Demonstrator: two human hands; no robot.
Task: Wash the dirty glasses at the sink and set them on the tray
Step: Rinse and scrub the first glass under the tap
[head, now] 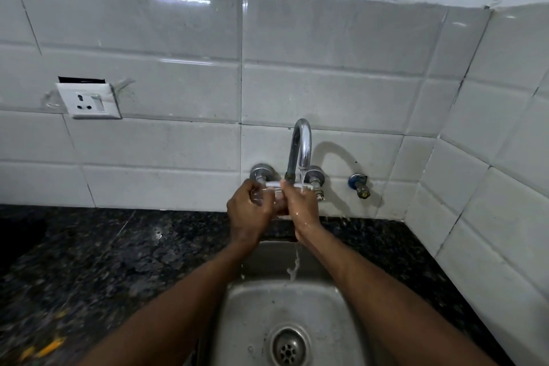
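A clear glass (276, 200) is held up between both hands just below the chrome tap (301, 145). My left hand (248, 209) grips its left side with fingers curled round it. My right hand (304, 208) wraps the right side and is wet. A thin stream of water falls from the spout onto my right hand and drips into the steel sink (246, 312) below. Most of the glass is hidden by my fingers. No tray is in view.
Dark speckled granite counter (104, 270) runs either side of the sink, with orange scraps (49, 346) at the lower left. White tiled walls close the back and right. A wall socket (89, 101) sits at left, a spare valve (359, 184) right of the tap.
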